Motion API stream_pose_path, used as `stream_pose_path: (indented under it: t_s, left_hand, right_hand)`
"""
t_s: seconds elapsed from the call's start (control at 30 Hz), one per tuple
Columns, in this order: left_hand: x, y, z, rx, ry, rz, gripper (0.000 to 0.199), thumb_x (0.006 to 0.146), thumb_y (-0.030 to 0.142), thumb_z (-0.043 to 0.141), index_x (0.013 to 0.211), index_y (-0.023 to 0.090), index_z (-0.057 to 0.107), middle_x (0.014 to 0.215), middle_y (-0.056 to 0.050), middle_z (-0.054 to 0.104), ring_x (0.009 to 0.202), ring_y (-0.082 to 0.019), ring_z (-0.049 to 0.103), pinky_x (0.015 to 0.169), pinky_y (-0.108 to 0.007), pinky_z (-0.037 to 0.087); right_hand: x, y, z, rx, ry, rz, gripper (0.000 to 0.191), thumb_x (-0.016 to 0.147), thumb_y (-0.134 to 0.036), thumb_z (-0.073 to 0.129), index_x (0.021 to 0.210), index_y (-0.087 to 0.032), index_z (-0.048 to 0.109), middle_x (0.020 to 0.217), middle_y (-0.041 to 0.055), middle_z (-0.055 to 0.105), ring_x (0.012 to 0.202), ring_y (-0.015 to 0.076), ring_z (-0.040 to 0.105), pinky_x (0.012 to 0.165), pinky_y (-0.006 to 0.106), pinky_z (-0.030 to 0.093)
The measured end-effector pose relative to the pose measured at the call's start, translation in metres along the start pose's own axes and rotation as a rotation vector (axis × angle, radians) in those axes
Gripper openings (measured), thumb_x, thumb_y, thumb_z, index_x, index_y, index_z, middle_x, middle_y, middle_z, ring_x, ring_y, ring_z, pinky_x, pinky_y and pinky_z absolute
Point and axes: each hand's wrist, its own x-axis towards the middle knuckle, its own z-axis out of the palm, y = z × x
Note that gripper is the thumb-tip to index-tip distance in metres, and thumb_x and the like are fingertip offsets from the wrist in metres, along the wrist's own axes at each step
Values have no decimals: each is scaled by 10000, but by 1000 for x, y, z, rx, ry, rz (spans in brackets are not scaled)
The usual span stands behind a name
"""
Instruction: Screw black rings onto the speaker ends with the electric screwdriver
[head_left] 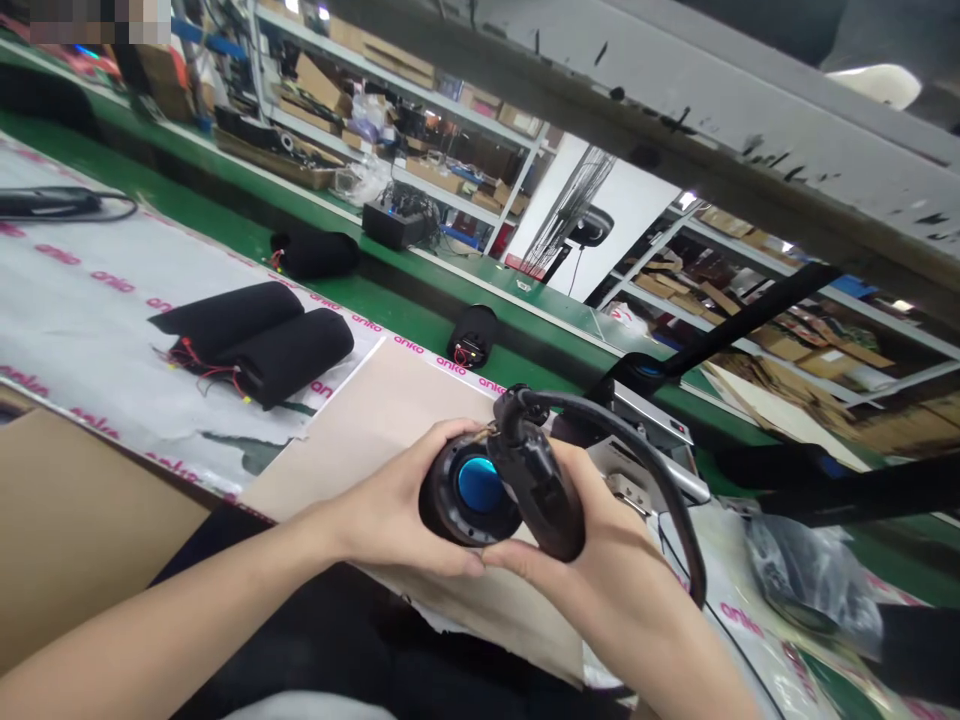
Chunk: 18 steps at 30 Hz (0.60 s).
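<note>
My left hand [397,510] is wrapped around a black cylindrical speaker [442,500], its round end with a shiny blue disc tilted toward me. In my right hand [607,540] is an electric screwdriver [540,490], black, with a thick cord curving from its top down past my wrist. The screwdriver's body covers the right part of the speaker's end, and its tip is hidden. My two thumbs meet just below the speaker's rim. Beneath my hands lies a brown cardboard sheet [360,400].
Black fabric-covered cylinders with red wires [292,350] lie on the printed white sheet [90,300] at left; a similar one [472,335] stands on the green conveyor [420,280]. Right of my hands are a silver box [652,420] and a plastic bag [817,580]. A beam [675,110] crosses overhead.
</note>
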Motion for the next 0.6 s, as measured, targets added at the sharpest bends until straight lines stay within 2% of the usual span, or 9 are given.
stream_pose_path:
  t_s: [0.1,0.17,0.23,0.3,0.37,0.4,0.47,0.53,0.6]
  left_hand:
    - [3,4,1,-16,40,61,1280,467,354,1113,1570,306,466,1635,-128,545,1511,-433,538,1292,-542,421]
    - [4,8,4,16,74,29,1178,496,386,1104,1523,290,535,1595,-128,594,1484,-431,572,1271,-535,450]
    - [5,11,8,83,116,-28,1001,588,396,1067,1456,263,587,1521,-135,661,1423,-416,631,1211,-521,517]
    - [4,13,9,141,142,-57,923,644,388,1031,1440,257,583,1496,-144,681,1364,-403,678,1141,-495,576]
    - [2,13,9,185,144,-64,910,656,370,1012,1445,270,571,1483,-139,687,1299,-384,720,1083,-462,616]
    - [1,13,7,211,147,-65,902,660,355,1003,1447,278,568,1472,-132,693,1276,-375,733,1063,-448,628]
    - [-1,12,5,278,162,-58,876,665,333,987,1437,282,577,1441,-120,705,1269,-371,737,1050,-434,634]
    - [1,11,4,341,171,-36,848,667,344,976,1421,273,593,1417,-121,713,1285,-381,727,1039,-431,635]
    - [7,9,8,368,165,-23,821,684,372,964,1412,261,602,1414,-127,713,1289,-384,724,1035,-429,632]
  right_hand:
    - [5,-6,-3,28,-11,23,712,711,-370,876,1383,-381,641,1265,-27,732,1154,271,687,1049,425,542]
    - [5,-6,-3,94,-6,40,679,701,-340,890,1342,-364,666,1160,-33,754,1076,247,699,963,375,550]
    - [4,1,-5,212,9,78,691,681,-345,913,1331,-314,682,949,-20,749,839,217,702,790,337,557]
    - [1,14,-13,426,149,103,656,674,-391,942,1268,-254,702,782,-13,696,596,172,608,617,316,503]
    - [-3,33,-28,723,449,81,476,713,-419,953,1098,-267,720,818,9,696,509,130,518,542,324,446]
    - [-6,44,-37,855,610,54,350,762,-433,933,1005,-290,725,903,20,712,512,117,501,533,340,438]
    - [-12,63,-55,992,863,-16,148,875,-469,845,909,-364,747,1109,9,723,626,150,593,577,391,501]
    - [-18,76,-70,1015,1025,-111,37,950,-462,778,930,-430,774,1234,-29,711,946,212,717,741,397,608]
    - [-21,81,-80,1056,1150,-246,75,1023,-422,730,960,-438,766,1226,-61,712,1192,169,697,892,297,627]
